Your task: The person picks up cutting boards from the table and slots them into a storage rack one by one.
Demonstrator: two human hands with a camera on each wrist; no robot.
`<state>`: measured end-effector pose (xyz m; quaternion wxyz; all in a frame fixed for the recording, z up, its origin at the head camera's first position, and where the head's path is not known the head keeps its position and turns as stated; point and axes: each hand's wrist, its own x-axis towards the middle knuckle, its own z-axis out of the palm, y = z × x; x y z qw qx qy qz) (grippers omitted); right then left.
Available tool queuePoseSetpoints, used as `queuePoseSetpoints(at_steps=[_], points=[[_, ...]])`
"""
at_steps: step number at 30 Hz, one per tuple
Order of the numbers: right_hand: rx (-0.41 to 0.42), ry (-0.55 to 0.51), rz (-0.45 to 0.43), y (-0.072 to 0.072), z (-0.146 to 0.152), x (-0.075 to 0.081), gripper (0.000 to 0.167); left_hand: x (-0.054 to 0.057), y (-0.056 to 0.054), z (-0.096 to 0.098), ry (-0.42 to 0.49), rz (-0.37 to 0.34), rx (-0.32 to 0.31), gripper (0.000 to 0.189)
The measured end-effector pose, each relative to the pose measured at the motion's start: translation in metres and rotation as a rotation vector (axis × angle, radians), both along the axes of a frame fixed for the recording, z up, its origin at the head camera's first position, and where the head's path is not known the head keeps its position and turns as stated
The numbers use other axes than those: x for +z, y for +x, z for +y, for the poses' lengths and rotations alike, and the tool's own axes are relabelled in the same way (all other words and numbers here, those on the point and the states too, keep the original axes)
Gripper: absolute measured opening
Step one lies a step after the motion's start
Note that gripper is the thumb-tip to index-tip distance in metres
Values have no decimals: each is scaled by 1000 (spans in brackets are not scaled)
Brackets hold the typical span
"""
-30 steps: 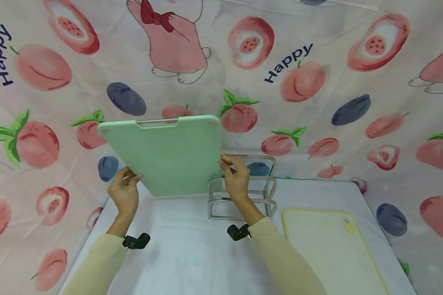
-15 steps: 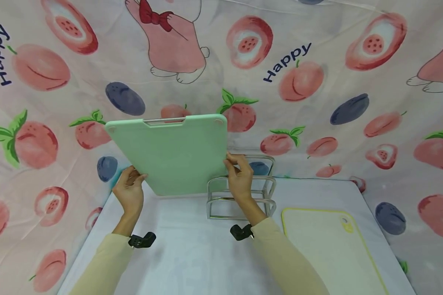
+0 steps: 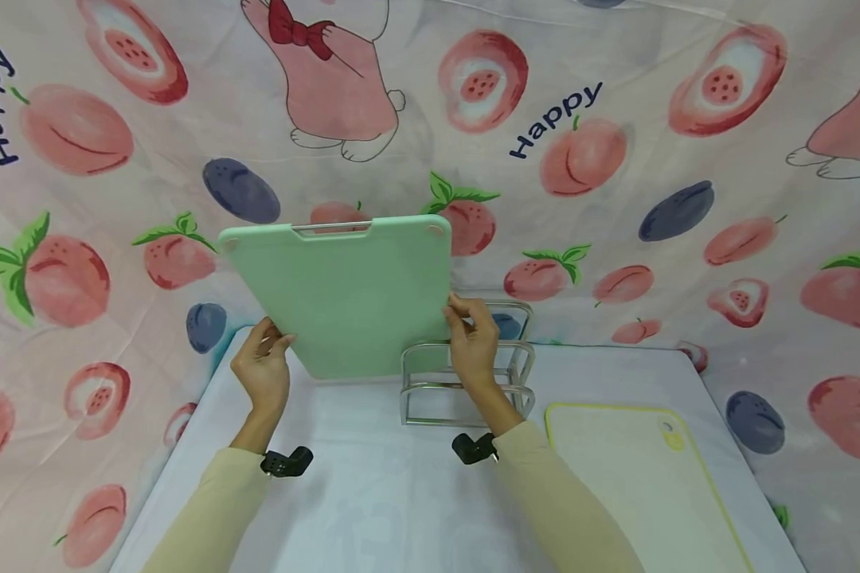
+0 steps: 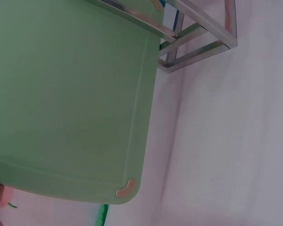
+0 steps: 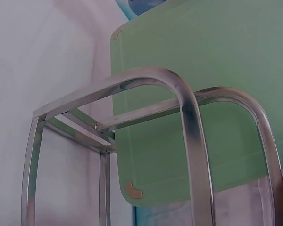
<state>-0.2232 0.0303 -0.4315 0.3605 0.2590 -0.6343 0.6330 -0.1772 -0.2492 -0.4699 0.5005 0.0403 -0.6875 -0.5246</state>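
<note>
Pinching a smooth green board (image 3: 344, 298) (flat, round-cornered): left hand (image 3: 265, 374), right hand (image 3: 474, 348).

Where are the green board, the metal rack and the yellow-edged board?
Green board (image 3: 351, 298): head view, middle of its flat face.
Metal rack (image 5: 195, 150): right wrist view, bar of a loop.
Yellow-edged board (image 3: 648, 485): head view, its pale face.

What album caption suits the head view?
Left hand and right hand hold a green rectangular board partly behind silver metal rack bars.

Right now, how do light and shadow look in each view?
Head view: bright, with soft shadows on the table beside both sleeves; left wrist view: dimmer, the board a duller green; right wrist view: dim too, pale gleams on the rack.
</note>
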Motion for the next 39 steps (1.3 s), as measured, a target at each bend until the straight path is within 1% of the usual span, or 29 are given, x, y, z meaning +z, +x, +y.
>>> queuePoseSetpoints(at_steps=[3,5,7,10,14,21,24,27,31,39], points=[[-1,12,2,6,2,9,19,9,5,8,-19,3,1,31],[1,20,1,8,3,11,19,15,9,13,-24,4,2,30],[-6,24,1,9,4,13,19,19,11,17,-18,13,-7,30],[-13,22,-1,8,6,14,20,22,12,22,-9,7,-15,30],[-17,26,-1,7,9,14,20,23,14,26,-14,-11,-18,32],[-8,19,-1,6,13,14,19,20,13,29,-5,-24,-30,32],[-5,9,-12,6,15,14,19,20,12,32,-1,-20,-29,32],[2,-8,-14,6,17,15,20,20,10,34,-3,-1,-32,33],[14,-21,-13,5,19,15,21,19,9,37,-28,15,-22,32],[47,-22,-24,5,25,12,21,22,8,43,-43,-6,-26,31]])
